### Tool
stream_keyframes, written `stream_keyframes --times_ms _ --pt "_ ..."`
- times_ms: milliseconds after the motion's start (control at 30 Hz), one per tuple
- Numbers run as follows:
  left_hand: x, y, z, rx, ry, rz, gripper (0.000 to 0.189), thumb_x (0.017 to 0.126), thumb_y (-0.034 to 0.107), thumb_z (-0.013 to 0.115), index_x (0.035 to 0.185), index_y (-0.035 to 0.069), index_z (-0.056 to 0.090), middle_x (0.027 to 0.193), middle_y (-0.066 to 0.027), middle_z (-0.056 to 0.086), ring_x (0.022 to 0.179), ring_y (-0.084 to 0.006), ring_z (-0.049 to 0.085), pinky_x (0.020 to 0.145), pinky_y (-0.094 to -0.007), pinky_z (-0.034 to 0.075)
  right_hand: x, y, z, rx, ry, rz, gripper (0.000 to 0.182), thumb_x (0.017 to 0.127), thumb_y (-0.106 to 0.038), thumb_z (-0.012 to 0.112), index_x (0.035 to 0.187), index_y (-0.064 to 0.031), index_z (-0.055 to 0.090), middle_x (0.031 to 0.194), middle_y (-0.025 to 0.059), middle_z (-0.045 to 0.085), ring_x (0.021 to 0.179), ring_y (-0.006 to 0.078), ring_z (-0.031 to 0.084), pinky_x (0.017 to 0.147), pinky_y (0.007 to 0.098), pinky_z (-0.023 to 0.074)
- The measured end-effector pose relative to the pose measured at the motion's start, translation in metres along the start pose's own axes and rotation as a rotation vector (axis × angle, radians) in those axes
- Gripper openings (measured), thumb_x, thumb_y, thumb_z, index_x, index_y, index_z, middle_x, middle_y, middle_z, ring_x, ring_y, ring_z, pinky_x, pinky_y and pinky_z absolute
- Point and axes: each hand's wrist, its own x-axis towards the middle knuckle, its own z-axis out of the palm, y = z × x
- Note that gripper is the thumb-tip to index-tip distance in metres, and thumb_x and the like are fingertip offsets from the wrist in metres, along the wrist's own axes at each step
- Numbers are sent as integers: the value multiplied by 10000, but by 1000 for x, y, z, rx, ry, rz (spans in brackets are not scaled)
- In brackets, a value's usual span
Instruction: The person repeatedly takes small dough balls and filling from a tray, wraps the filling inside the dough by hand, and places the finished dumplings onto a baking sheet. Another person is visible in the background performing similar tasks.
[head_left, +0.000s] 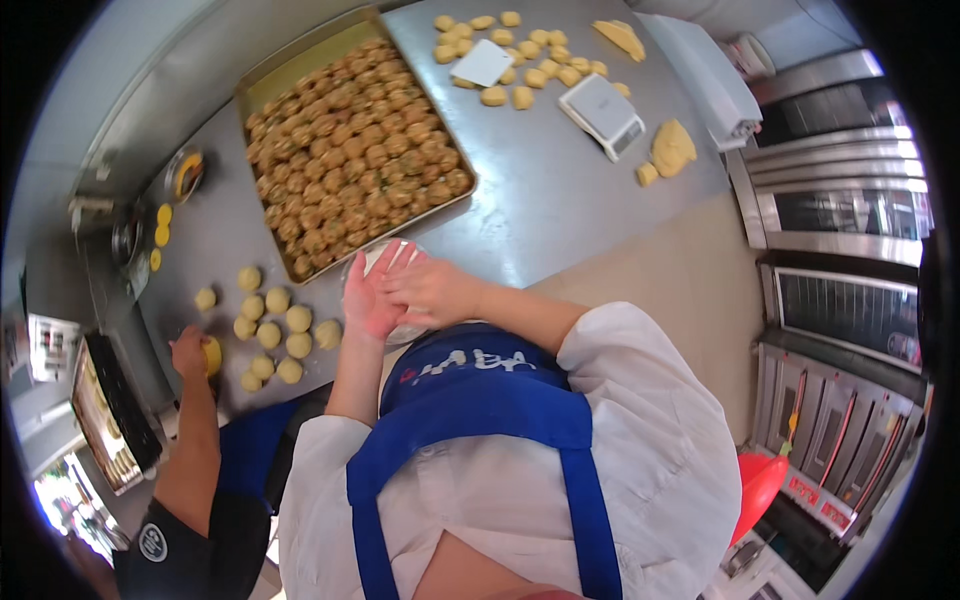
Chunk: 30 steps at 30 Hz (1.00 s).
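Note:
My left hand (373, 296) is palm up with its fingers apart, above a round bowl (401, 334) of white powder at the table edge. Across its palm and fingers lies my right hand (431, 291); whether anything is between the two cannot be seen. Just beyond the hands, a large metal tray (472, 187) holds many rows of brown filling balls (352, 150). Left of my hands, several pale dough balls (298, 319) lie on the steel table (510, 217).
A co-worker's hand (191, 352) holds a yellow round object (213, 356) at the left. At the far side are cut dough pieces (535, 78), a white scraper (482, 63), a digital scale (602, 112) and a dough lump (673, 148). Ovens (840, 315) line the right.

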Motion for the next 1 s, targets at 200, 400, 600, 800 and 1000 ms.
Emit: stream_keyframes --times_ms 200,400,600,800,1000 --pt "6 0 23 205 143 113 500 1015 371 444 1397 50 467 1435 -124 499 1350 -311 439 1119 -452 344 -149 152 -160 -562 272 801 200 782 -133 594 931 -35 685 1006 168 685 944 355 629 830 446 508" --pt "2 -13 8 73 397 162 441 1006 340 469 1343 60 524 1377 -97 552 1288 -285 503 1084 -430 388 -303 197 -252 -1094 172 1101 325 884 -172 598 1204 -116 581 1180 167 562 1046 369 577 870 436 491" --pt "-8 -32 2 39 332 148 419 1008 320 467 1322 52 539 1319 -109 581 1226 -292 537 1038 -425 424 -297 181 -252 -1000 86 914 425 842 -150 697 1245 -115 565 1132 165 609 1011 362 601 867 441 497" --pt "-10 -44 7 8 276 167 435 993 332 504 1339 69 529 1313 -95 584 1239 -295 525 1049 -425 419 -105 100 -150 -155 535 728 393 821 -207 740 1152 -43 606 1017 124 677 841 274 656 774 395 520" --pt "-8 -25 11 -84 -133 72 529 1020 495 350 1375 131 497 1317 -100 566 1233 -274 532 1057 -487 412 32 -9 -49 -55 31 -91 356 732 -200 754 1059 -101 652 1114 104 659 1127 278 585 996 473 411"
